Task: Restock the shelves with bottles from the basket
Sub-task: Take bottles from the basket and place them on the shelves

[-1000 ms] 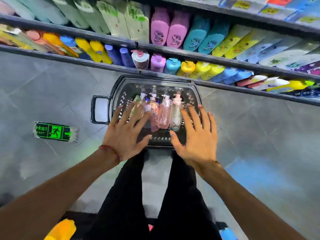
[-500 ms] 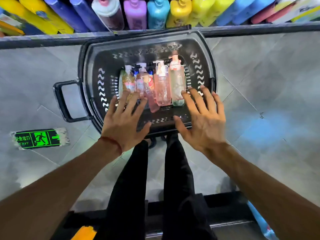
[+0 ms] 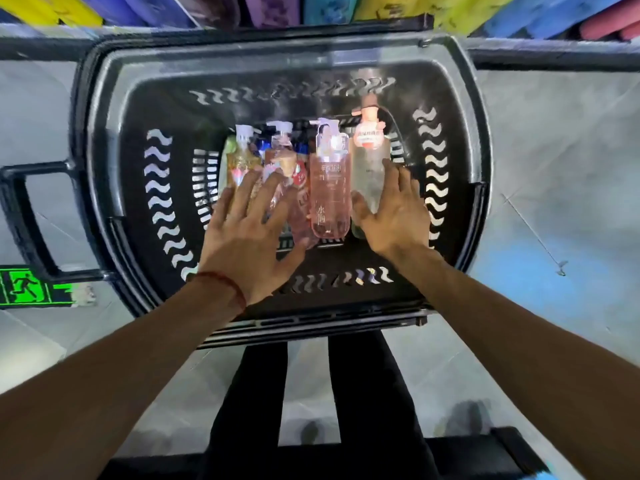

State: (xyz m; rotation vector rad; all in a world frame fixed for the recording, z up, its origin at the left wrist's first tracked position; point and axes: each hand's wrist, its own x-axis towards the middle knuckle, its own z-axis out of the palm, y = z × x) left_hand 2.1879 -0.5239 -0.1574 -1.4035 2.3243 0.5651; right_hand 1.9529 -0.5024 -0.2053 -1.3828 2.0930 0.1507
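Note:
A black plastic basket (image 3: 114, 140) stands on the floor below me, holding several pump bottles lying side by side. A pink bottle (image 3: 329, 188) lies in the middle, a clear bottle with a peach cap (image 3: 369, 150) to its right, and smaller bottles (image 3: 277, 154) on the left. My left hand (image 3: 252, 233) is spread, fingers straight, over the left bottles. My right hand (image 3: 394, 213) reaches over the clear bottle with fingers extended, thumb next to its lower end. Neither hand grips anything.
The bottom shelf edge (image 3: 554, 53) runs across the top, with coloured bottles (image 3: 519, 15) above it. The basket's side handle (image 3: 24, 209) sticks out left. A green exit sign (image 3: 24, 285) is on the grey tile floor. My legs stand below the basket.
The view has dropped closer to the basket. Both hands have moved forward from the near rim down into the basket, onto the bottles.

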